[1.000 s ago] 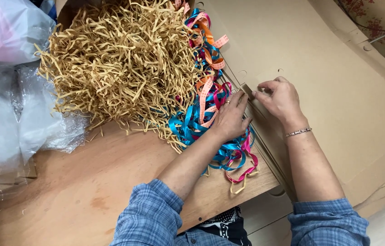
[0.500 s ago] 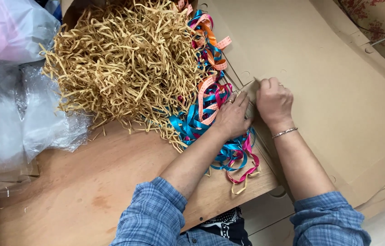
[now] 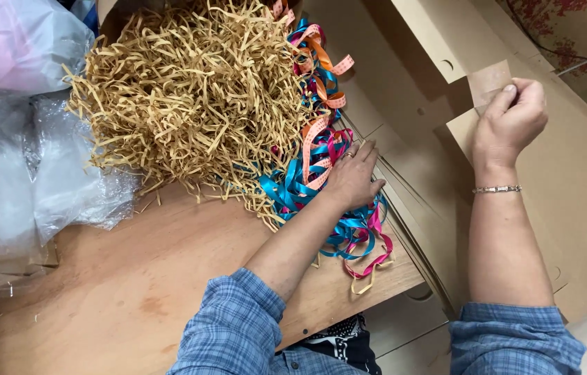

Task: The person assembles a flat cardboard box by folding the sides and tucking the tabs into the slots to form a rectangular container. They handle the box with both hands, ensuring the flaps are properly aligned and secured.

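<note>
Left hand (image 3: pixel 352 177) rests flat, fingers spread, on the tangle of blue, pink and orange ribbons (image 3: pixel 321 173) at the wooden counter (image 3: pixel 133 292) edge — gripping nothing. Right hand (image 3: pixel 512 121) is raised, grip pinched together on a small square brown cardboard piece (image 3: pixel 489 80) — above the flat cardboard sheets (image 3: pixel 585 194). A heap of tan shredded paper (image 3: pixel 196 104) lies beside the ribbons.

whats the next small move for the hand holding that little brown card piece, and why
Probably bring the right hand back down toward the left hand. It holds the small brown card piece raised above the flat cardboard sheets, apart from them, while the left hand rests on the coloured ribbons at the edge of the wooden board, beside the heap of paper shreds.
</note>
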